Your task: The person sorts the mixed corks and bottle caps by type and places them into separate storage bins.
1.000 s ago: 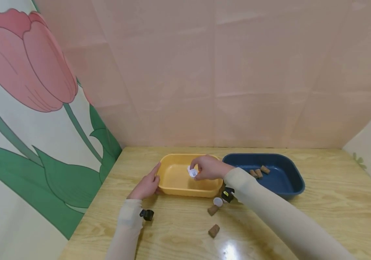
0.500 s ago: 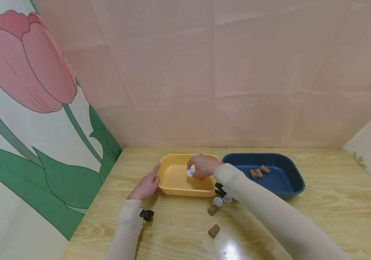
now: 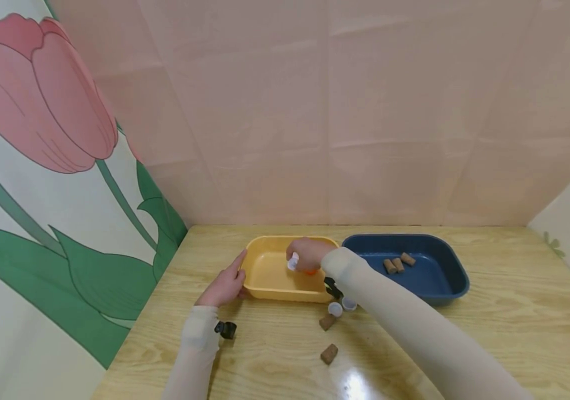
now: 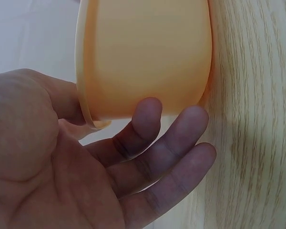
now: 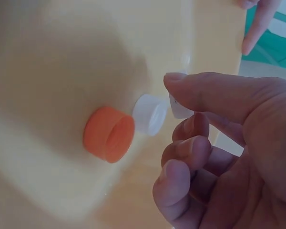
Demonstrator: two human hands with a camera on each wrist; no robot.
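Right grip pinches white bottle cap over yellow tray, near second white cap and orange cap; left grip holds tray's left end. Three corks in blue tray alongside.

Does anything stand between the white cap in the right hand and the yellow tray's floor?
Nothing visible does. In the right wrist view, another white cap and an orange cap lie in the yellow tray beside the held cap, seemingly not under it.
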